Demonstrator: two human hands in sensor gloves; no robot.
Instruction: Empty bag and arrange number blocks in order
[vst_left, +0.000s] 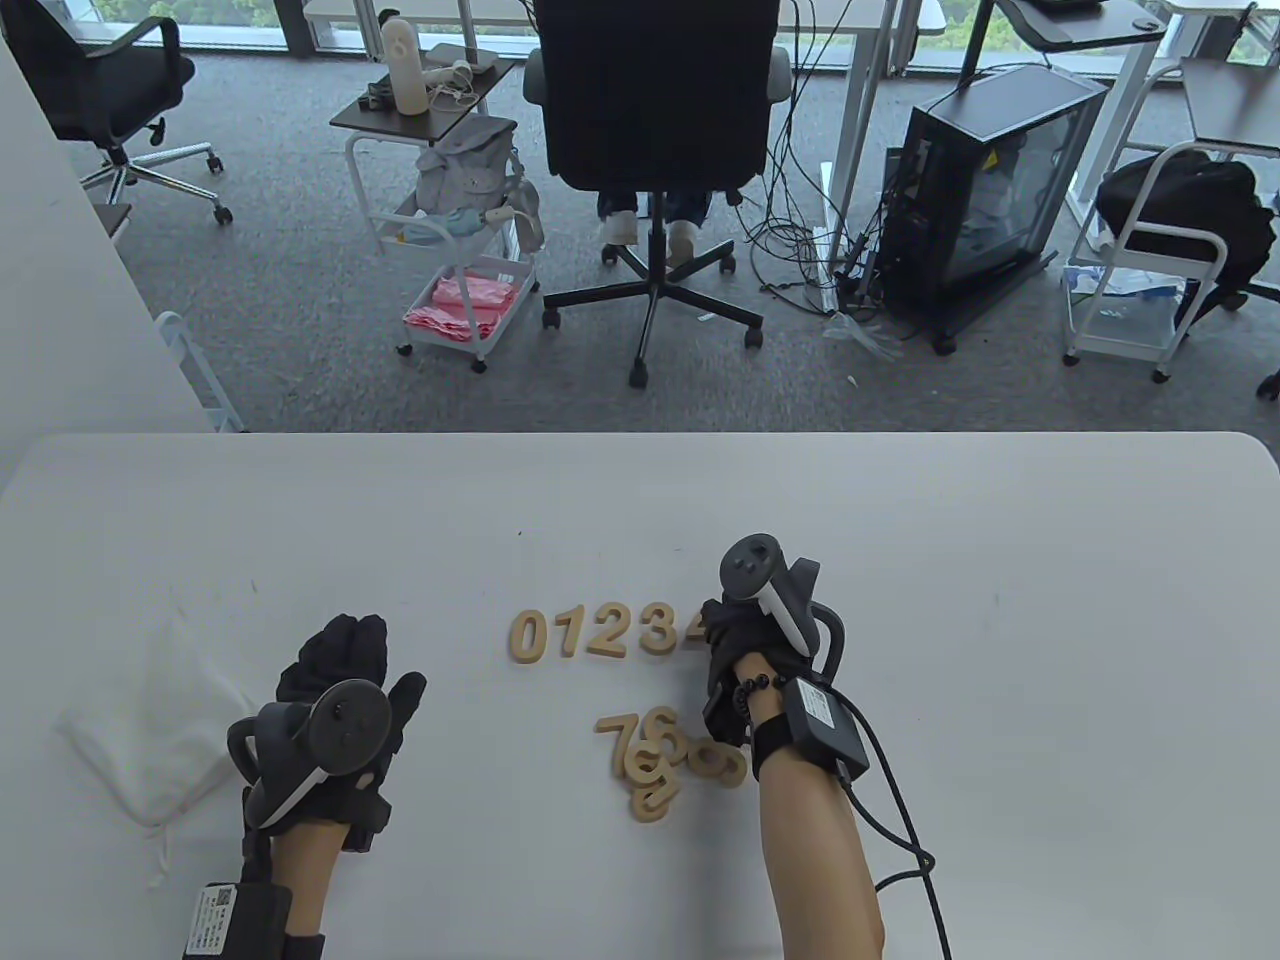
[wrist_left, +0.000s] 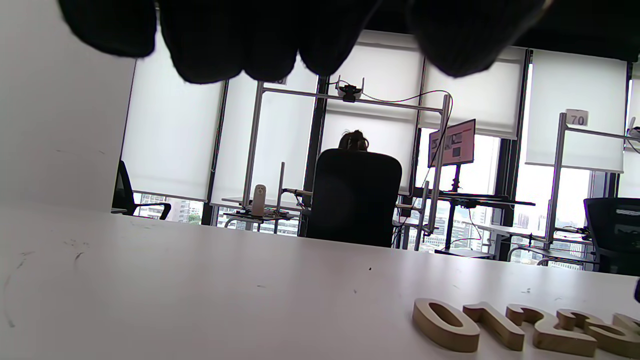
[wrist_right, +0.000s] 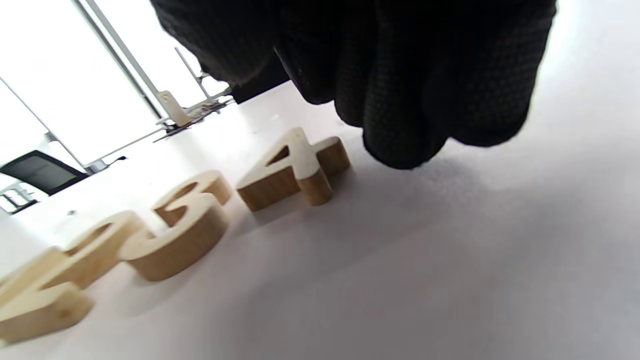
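With the bag lying flat beside the open, idle left hand, the right hand hovered empty, fingers curled, beside the 4 ending the row; the next move apparently required finding 5 in the pile.

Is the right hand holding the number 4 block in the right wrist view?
No, the 4 block lies flat on the table at the row's end, and the right hand's fingers hang beside it with nothing in them.
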